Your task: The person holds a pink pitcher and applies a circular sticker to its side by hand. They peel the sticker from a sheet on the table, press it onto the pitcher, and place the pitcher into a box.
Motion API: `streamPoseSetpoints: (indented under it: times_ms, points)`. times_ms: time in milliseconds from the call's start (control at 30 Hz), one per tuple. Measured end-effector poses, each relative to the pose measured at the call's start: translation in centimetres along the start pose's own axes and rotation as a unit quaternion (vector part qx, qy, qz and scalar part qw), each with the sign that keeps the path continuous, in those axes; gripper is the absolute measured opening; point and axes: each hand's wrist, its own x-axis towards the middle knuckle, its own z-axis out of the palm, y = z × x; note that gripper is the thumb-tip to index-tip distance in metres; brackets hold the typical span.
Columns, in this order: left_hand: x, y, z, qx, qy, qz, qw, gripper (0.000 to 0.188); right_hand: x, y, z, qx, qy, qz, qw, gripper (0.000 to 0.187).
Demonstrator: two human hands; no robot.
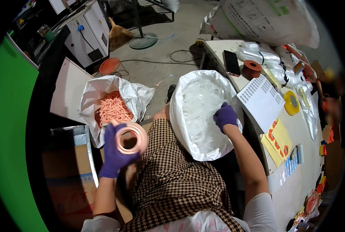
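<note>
My left hand (113, 154), in a purple glove, is wrapped round a pink ring-shaped plastic part (142, 136) with a wide round hole. It is held up between my lap and a white sack (138, 92) of small pink stick-like pieces (116, 110). On the right, my gloved right hand (225, 116) reaches into a large white bag (175, 112) full of clear plastic rings (199, 102). Its fingers are curled down at the rings; whatever they grip is too indistinct to make out.
A white table (257, 147) to my right carries a phone (231, 63), brown tape (251, 69), a printed sheet (261, 101), yellow tape (291, 103) and yellow bags (277, 143). An open carton (70, 158) stands at left. A cable (153, 62) crosses the floor beyond.
</note>
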Motion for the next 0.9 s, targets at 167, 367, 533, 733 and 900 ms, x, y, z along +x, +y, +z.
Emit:
streamPoseSetpoints:
  times_ms: [167, 367, 533, 733, 900]
  points:
    - [-1.9, 1.6, 0.3, -0.113, 0.009, -0.057, 0.992, 0.068, -6.0, -2.3, -6.7, 0.472, 0.126, -0.091, 0.868, 0.024]
    - [1.9, 4.0, -0.3, -0.156, 0.023, 0.072, 0.985, 0.062, -15.6, -8.8, -10.5, 0.616, -0.079, -0.338, 0.707, 0.04]
    - [3.5, 7.2, -0.7, -0.149, 0.023, 0.149, 0.977, 0.071, -16.3, -13.3, -10.3, 0.51, 0.014, -0.462, 0.725, 0.02]
    - [3.8, 8.8, 0.2, -0.147, -0.062, 0.148, 0.976, 0.068, -16.8, -15.6, -7.8, 0.416, 0.074, -0.364, 0.83, 0.024]
    - [4.0, 8.8, -0.1, -0.148, -0.062, 0.139, 0.977, 0.071, -17.3, -16.2, -7.4, 0.421, 0.127, -0.355, 0.825, 0.028]
